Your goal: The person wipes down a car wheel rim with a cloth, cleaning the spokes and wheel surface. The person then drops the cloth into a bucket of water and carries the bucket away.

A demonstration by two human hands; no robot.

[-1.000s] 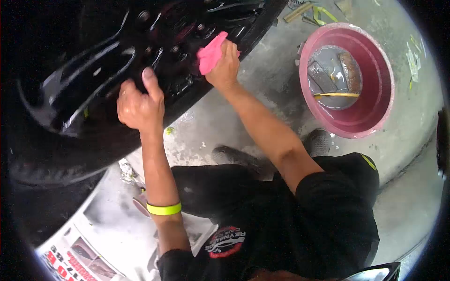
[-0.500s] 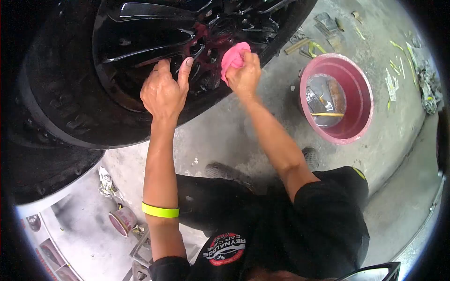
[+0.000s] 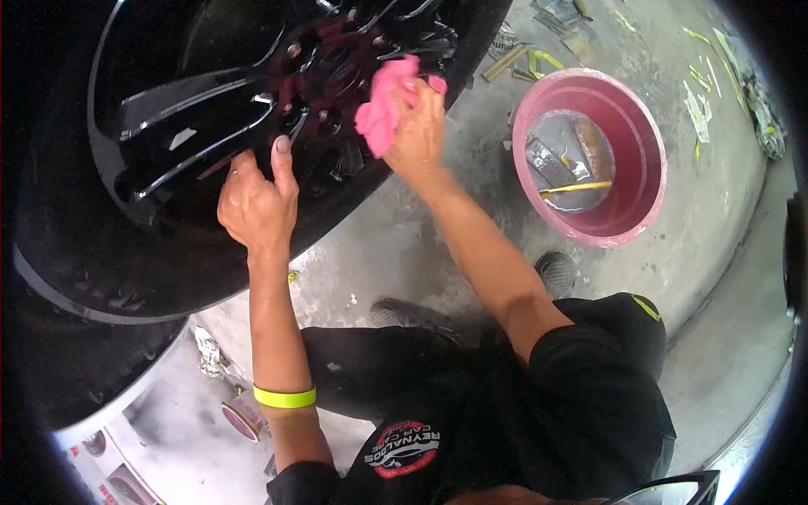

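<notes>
A glossy black wheel (image 3: 189, 109) with several spokes and a dark tyre (image 3: 93, 265) fills the upper left. My left hand (image 3: 257, 202) is at a spoke of the wheel, its thumb raised and its other fingers curled; the fingertips are partly hidden among the spokes. My right hand (image 3: 417, 130) holds a crumpled pink cloth (image 3: 383, 109) at the right part of the wheel, near the hub. Wet-looking highlights show on the spokes.
Right of the wheel a pink basin (image 3: 635, 126) holds liquid, blocks and a yellow-handled tool (image 3: 575, 188). Scraps and yellow strips (image 3: 545, 62) lie on the grey floor. A small pink container (image 3: 242, 421) is at the lower left.
Against half a second ago, the wheel and basin sit differently in view. My right hand with the cloth has shifted slightly left and up in view. My left hand stays at the spokes.
</notes>
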